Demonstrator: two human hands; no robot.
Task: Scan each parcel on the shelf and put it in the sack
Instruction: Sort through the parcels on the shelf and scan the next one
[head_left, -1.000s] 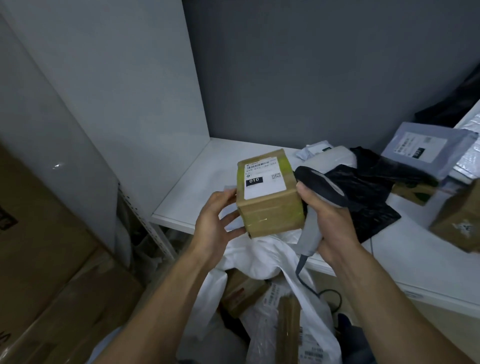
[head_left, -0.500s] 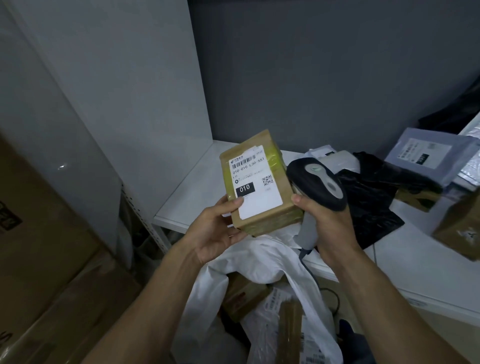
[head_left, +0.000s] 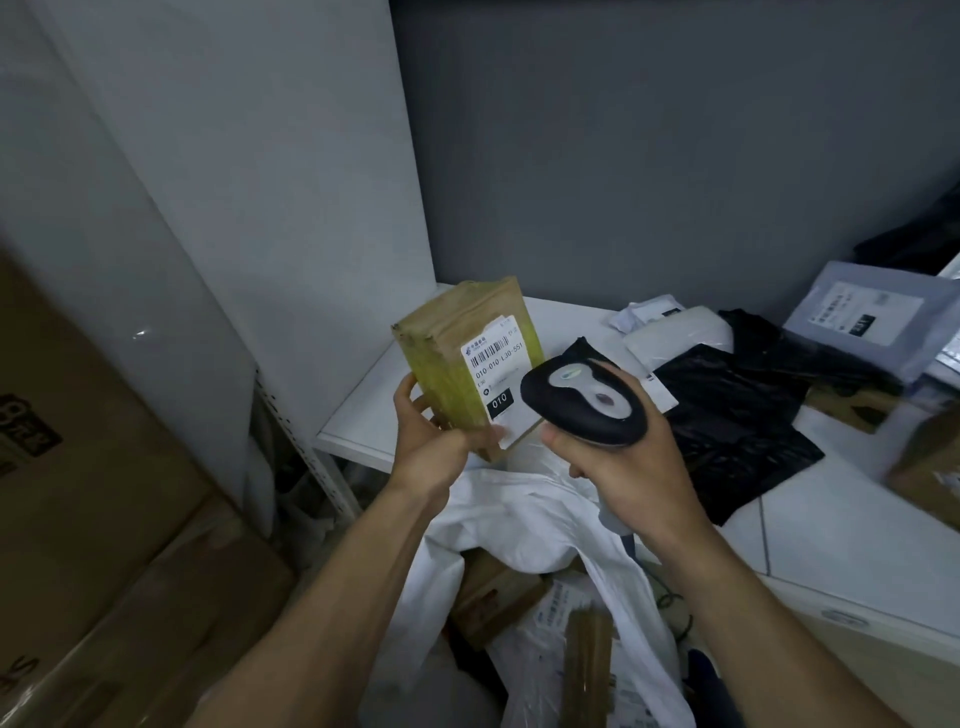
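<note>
My left hand (head_left: 434, 447) grips a small brown cardboard parcel (head_left: 457, 358) by its lower end and holds it tilted upright above the shelf's front edge. Its white label with a barcode and a black "010" patch faces right, toward the scanner. My right hand (head_left: 631, 473) holds a black and grey handheld scanner (head_left: 584, 402) by the handle, its head right beside the label. Below both hands the white sack (head_left: 524, 519) hangs open, with several parcels inside.
On the white shelf (head_left: 831, 530) lie a black plastic bag (head_left: 737, 415), a white padded parcel (head_left: 680, 332), a grey mailer (head_left: 878, 317) and brown boxes (head_left: 930, 457) at the right. Big cardboard cartons (head_left: 78, 493) stand at the left beside the shelf's side panel.
The left hand has turned the parcel upright, so its label faces right. The scanner has risen and swung in over the label.
</note>
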